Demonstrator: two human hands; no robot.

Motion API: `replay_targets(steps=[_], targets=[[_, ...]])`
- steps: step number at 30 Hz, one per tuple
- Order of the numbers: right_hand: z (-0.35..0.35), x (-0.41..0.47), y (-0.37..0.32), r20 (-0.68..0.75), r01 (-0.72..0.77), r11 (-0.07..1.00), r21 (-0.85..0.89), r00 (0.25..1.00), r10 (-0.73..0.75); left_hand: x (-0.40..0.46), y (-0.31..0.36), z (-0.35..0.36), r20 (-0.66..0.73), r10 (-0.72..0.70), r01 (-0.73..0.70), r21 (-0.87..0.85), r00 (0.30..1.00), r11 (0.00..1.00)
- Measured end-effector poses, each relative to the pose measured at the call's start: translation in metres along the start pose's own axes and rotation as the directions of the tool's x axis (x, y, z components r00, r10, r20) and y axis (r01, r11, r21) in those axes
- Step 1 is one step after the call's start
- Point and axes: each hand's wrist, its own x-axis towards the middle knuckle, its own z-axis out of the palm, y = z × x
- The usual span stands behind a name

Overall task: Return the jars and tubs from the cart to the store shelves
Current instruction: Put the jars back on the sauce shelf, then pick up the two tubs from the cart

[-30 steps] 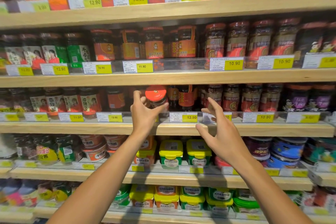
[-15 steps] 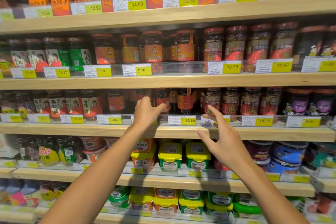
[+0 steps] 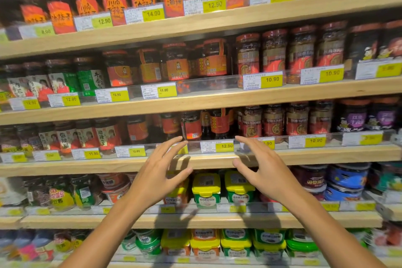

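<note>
Along the far left of the third wooden shelf [image 3: 87, 164] I see dark glass jars with red-and-white portrait labels [image 3: 87, 137], standing upright behind a clear plastic rail that carries yellow price tags [image 3: 93, 154]. Moving right, the row gives way to darker jars with plain red labels [image 3: 137, 129], some set further back in shadow. Next comes my left hand [image 3: 158, 177], raised in front of the shelf edge with fingers spread and lightly bent, thumb apart from the rest, gripping nothing; its fingertips [image 3: 183, 140] reach the clear rail, though I cannot tell whether they touch it. Just beyond those fingertips stands the dark jar with a red label and barcode [image 3: 191, 126], upright on the shelf at the front of its row, free of both hands. Beside it are taller dark bottles with red neck bands [image 3: 219, 123]. My right hand [image 3: 264, 172] mirrors the left, fingers spread and relaxed, holding nothing, its fingertips near the rail by the tag marked 12.90 [image 3: 225, 146]. Below and between the two hands sit green plastic tubs with yellow lids [image 3: 206, 191] on the next shelf down. Further right, on the third shelf, stand brown jars with red-and-gold labels [image 3: 273, 122], then dark jars with purple labels [image 3: 354, 121].
</note>
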Motion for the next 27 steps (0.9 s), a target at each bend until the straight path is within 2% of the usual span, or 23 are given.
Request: replay_targets(steps=[5,11,16,20,27], targets=[[-0.006,-0.023,0.006,0.009,0.030,0.996,-0.088,1.000,-0.029,-0.001,0.011,0.009,0.103,0.131,-0.138,0.056,0.986,0.989],[-0.023,-0.060,0.015,-0.017,-0.042,0.973,-0.225,0.999,0.040,0.009,0.031,0.036,0.198,0.287,-0.294,0.011,0.937,0.956],[-0.042,-0.106,0.015,-0.046,-0.219,0.916,-0.335,0.975,0.216,0.022,0.054,0.067,0.269,0.422,-0.407,-0.112,0.866,0.907],[-0.065,-0.156,0.008,-0.058,-0.391,0.821,-0.416,0.912,0.405,0.033,0.092,0.099,0.288,0.559,-0.507,-0.239,0.777,0.828],[-0.105,-0.253,-0.003,-0.174,-0.562,0.586,-0.583,0.791,0.586,0.015,0.184,0.160,0.313,0.747,-0.628,-0.408,0.586,0.663]])
